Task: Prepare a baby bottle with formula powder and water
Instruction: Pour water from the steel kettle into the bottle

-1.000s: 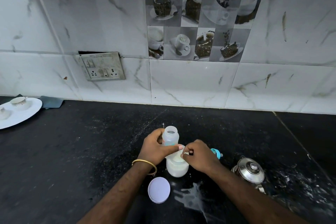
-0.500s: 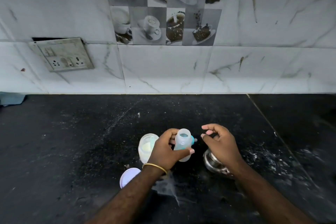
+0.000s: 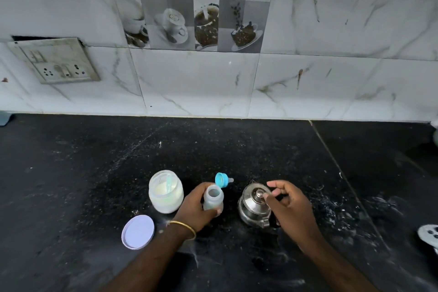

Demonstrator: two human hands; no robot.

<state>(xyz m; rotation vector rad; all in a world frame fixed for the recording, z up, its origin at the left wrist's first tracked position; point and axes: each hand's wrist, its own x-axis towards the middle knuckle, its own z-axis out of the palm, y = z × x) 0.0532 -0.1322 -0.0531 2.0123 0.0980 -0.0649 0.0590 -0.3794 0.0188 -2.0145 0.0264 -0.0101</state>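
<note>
My left hand (image 3: 195,211) grips a small translucent baby bottle (image 3: 212,199), upright and uncapped, on the black counter. Its blue cap with teat (image 3: 222,180) lies on its side just behind the bottle. To the left stands an open glass jar of white formula powder (image 3: 166,192) with a pale scoop (image 3: 169,183) resting inside. The jar's white lid (image 3: 138,232) lies flat in front of it. My right hand (image 3: 288,204) hovers at a small steel kettle (image 3: 254,206), thumb and forefinger pinched at the knob on its lid.
The black counter (image 3: 94,173) is dusted with spilled white powder, thickest at the right. A wet patch lies near my forearms. A switch plate (image 3: 54,60) hangs on the tiled wall. A patterned white object (image 3: 430,238) pokes in at the right edge.
My left hand carried the bottle from over the jar to its right. My right hand left the scoop in the jar and moved onto the kettle's lid knob.
</note>
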